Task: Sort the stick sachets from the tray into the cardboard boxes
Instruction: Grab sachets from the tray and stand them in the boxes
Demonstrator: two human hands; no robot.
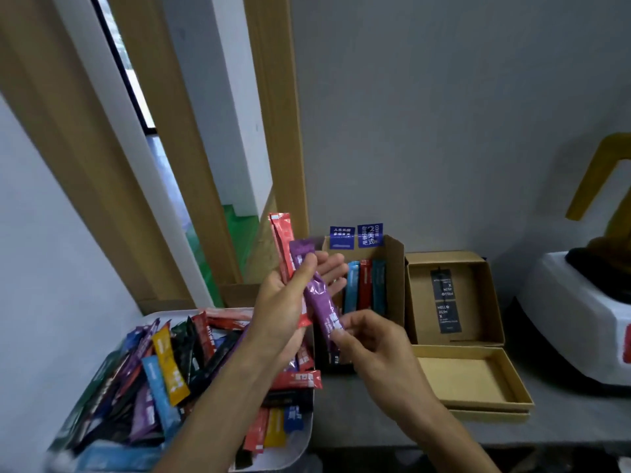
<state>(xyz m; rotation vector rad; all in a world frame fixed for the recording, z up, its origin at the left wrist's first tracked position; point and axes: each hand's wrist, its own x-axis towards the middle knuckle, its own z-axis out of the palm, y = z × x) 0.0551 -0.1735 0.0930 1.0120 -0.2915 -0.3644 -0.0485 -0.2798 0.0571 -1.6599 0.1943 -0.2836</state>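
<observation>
My left hand [290, 298] is raised above the tray and holds a red stick sachet [281, 244] upright, with its thumb on a purple sachet [319, 295]. My right hand [368, 339] pinches the lower end of that purple sachet. A white tray [293, 448] at the lower left is heaped with several mixed sachets [164, 370]. Behind my hands stands an open cardboard box [396, 268] with blue, red and teal sachets [365, 285] standing in it. To its right is a second open cardboard box [478, 380], whose raised lid bears dark labels.
A white appliance [580, 319] with a dark top stands at the far right on the grey counter [563, 421]. A grey wall runs behind the boxes, and a wooden door frame [280, 131] rises at the back left.
</observation>
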